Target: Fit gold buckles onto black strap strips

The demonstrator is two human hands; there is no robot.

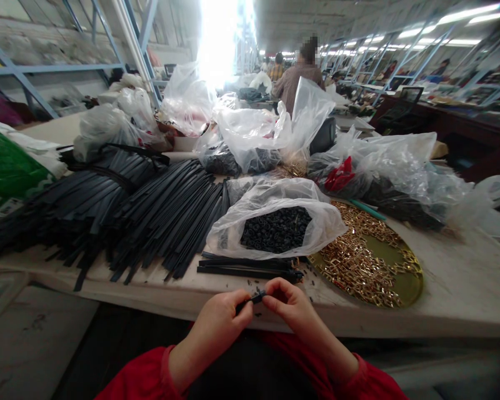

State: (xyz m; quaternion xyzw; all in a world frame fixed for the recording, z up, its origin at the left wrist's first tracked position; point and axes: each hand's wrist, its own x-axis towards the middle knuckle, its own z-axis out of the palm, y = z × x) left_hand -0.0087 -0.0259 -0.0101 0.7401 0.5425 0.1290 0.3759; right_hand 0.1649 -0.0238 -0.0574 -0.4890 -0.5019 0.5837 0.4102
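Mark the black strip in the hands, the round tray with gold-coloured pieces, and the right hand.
Black strip (257,298): head view, the stretch between the fingertips.
Round tray (411,284): head view, bare surface near its edge.
Right hand (296,307): head view, back of the hand.

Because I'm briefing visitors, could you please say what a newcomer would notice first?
Probably the round gold-coloured tray of shiny metal buckles, right of centre on the table, and the fanned black straps at the left. Between them lies an open plastic bag of small black loops; in front, the left hand and right hand hold a dark strip.
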